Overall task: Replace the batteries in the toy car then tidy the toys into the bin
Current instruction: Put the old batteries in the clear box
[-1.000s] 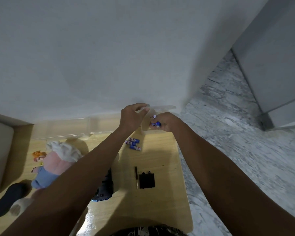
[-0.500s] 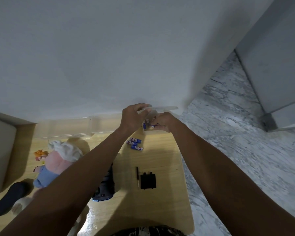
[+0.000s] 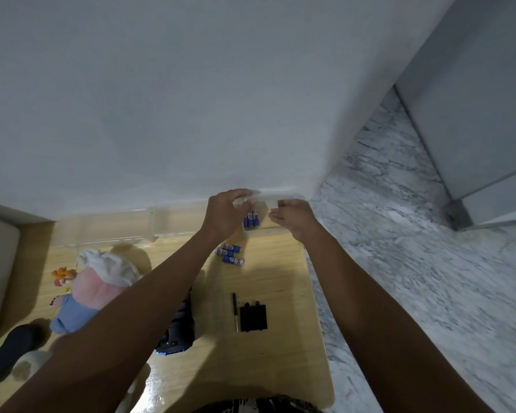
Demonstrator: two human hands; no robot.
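A small clear box (image 3: 286,195) stands at the table's far edge against the wall, with several blue batteries (image 3: 251,220) inside. My left hand (image 3: 225,214) grips the box's clear lid at its left end. My right hand (image 3: 294,217) holds the box's right side, fingers curled at its rim, with no batteries in it. Three more blue batteries (image 3: 230,254) lie on the table just below the box. The dark blue toy car (image 3: 178,326) lies mostly under my left forearm. Its black battery cover (image 3: 253,317) and a thin screwdriver (image 3: 234,311) lie to the right.
A large clear bin (image 3: 111,228) stands along the wall at the left. A pink and blue plush doll (image 3: 93,287) lies in front of it, with a dark object (image 3: 9,353) at the lower left. The wooden table (image 3: 280,368) ends at marble floor on the right.
The blue batteries that my right hand held have gone into the small clear box. My right hand has shifted to the box's right side; my left hand has stayed on the lid.
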